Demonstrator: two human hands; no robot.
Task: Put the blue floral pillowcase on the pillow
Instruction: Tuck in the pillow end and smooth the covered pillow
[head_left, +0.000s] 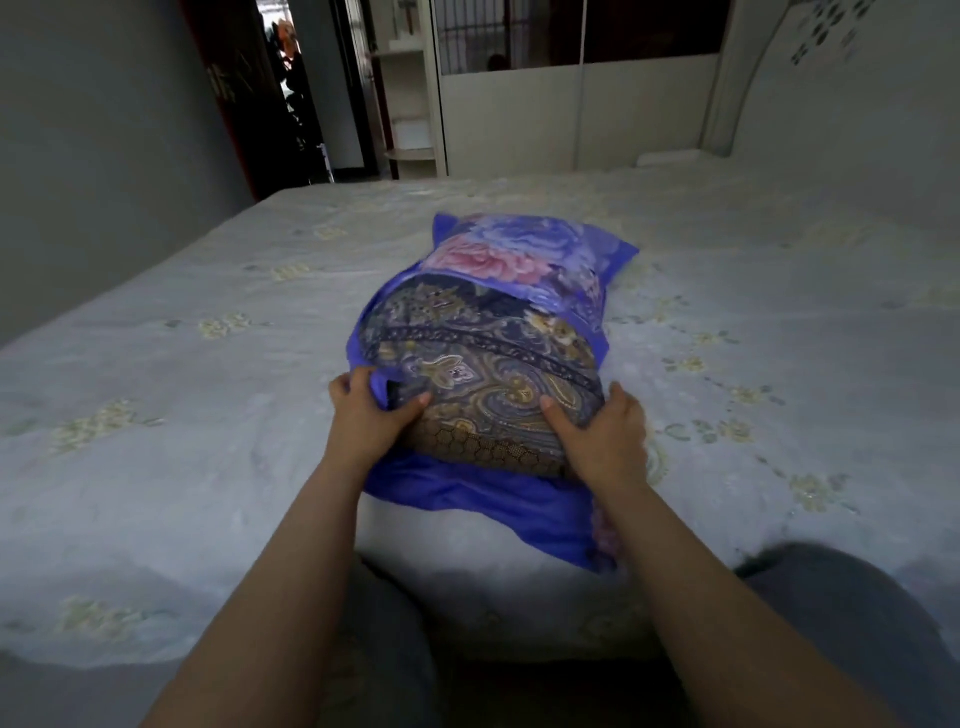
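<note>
Pillow (483, 364), dark paisley cover, lies lengthwise mid-bed (182, 291), far end toward 12 o'clock. Blue floral pillowcase (524, 249) sheathes far part only; near part bare. Loose blue cloth spreads under near end, trailing toward 5 o'clock. Left hand (363, 415) at 8 o'clock corner of pillow, fingers pinching pillowcase edge. Right hand (602, 431) at 4 o'clock corner, thumb pressed on paisley cover. Wardrobe (571, 114) beyond bed at 12 o'clock; open doorway (306, 93) at 11 o'clock.
</note>
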